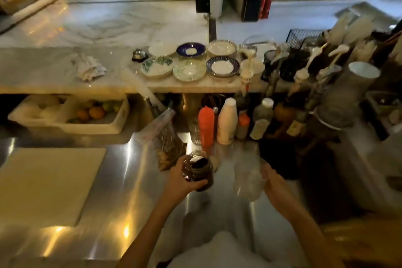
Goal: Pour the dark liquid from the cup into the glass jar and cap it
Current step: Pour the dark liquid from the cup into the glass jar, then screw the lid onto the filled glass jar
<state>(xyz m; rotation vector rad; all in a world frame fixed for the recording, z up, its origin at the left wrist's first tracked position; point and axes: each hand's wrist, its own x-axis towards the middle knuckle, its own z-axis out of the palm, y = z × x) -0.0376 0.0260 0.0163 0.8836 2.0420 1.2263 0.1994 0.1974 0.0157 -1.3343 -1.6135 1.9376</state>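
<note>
Gripping the jar (201,169) of dark liquid upright on the surface (121,180) in our left hand (182,177), our right hand (272,177) wrapping the emptied-looking cup (248,177) beside it, we should steady the jar for capping.

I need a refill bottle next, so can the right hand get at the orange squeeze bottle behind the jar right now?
Probably not yet. The right hand is wrapped around the clear cup; the orange squeeze bottle stands unobstructed beyond the glass jar, but the hand must set the cup down first.
</note>
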